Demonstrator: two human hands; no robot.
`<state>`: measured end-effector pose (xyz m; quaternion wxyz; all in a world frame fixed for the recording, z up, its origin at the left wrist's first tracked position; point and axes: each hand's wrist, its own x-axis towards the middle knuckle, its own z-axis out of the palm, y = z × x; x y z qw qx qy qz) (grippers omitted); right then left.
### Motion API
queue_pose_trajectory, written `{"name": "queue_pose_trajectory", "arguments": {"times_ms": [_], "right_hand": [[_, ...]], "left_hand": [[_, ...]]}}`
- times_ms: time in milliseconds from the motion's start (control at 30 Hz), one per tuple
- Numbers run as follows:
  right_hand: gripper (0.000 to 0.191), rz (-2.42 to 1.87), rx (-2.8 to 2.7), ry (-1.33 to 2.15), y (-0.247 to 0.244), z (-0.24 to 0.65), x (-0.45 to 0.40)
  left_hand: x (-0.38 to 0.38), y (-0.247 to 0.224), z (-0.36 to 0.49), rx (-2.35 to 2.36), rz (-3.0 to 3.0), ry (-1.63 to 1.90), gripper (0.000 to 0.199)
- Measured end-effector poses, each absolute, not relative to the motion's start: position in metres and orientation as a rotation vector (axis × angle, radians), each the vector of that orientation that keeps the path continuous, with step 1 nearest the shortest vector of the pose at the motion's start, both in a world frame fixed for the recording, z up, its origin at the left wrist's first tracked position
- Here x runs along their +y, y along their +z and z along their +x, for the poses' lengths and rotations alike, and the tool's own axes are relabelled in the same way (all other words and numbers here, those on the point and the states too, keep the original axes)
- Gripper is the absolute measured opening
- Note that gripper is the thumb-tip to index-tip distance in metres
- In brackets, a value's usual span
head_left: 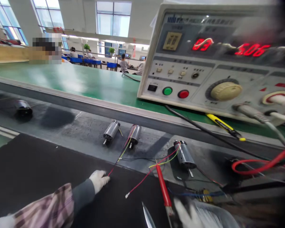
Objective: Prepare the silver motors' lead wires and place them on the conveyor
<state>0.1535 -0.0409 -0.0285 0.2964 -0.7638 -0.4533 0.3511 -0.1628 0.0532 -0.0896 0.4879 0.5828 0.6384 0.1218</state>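
My left hand point(99, 180), in a white glove, is closed on the ends of thin motor wires point(118, 160) at the lower centre. These run up to a silver motor point(136, 134) lying on the grey bench strip. My right hand point(187, 212), also in a white glove, is smeared by motion at the bottom edge. Just left of it lies a red test probe point(163, 185), its tip by the wires of another motor point(184, 155). A red lead with a white end point(127, 195) stretches over the black mat. Whether the right fingers hold anything is unclear.
A tester point(187, 63) with red digits stands on the green shelf point(80, 82) at right, with a yellow pen point(224, 126) before it. More motors point(111, 130) lie along the bench. A pointed metal blade point(147, 215) shows at the bottom. People sit in the background.
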Motion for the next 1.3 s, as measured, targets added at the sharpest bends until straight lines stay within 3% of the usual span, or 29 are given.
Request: {"name": "queue_pose_trajectory", "arguments": {"times_ms": [100,233,467,733,1133,1300], "right_hand": [[0.042,-1.955,-1.248,1.146,-0.033,0.118,-0.021],[0.025,-1.731,-1.721,1.454,-0.054,0.038,-0.044],[0.035,-1.650,-1.668,1.032,-0.027,0.037,-0.082],[0.039,-1.615,-1.475,1.078,-0.003,0.032,-0.089],[0.039,-1.677,-1.532,1.049,-0.015,0.031,-0.090],[0.065,-2.165,-1.699,0.550,-0.047,0.100,-0.090]], "left_hand": [[0.021,-0.088,-0.164,1.431,1.158,0.217,0.028],[0.021,-0.063,-0.156,1.061,0.857,0.153,0.038],[0.013,-0.023,-0.121,0.943,0.731,0.548,0.039],[0.006,-0.010,-0.099,0.995,0.560,0.715,0.051],[0.001,-0.029,-0.105,0.850,0.578,0.614,0.044],[0.003,-0.030,-0.111,0.774,0.556,0.607,0.048]]}}
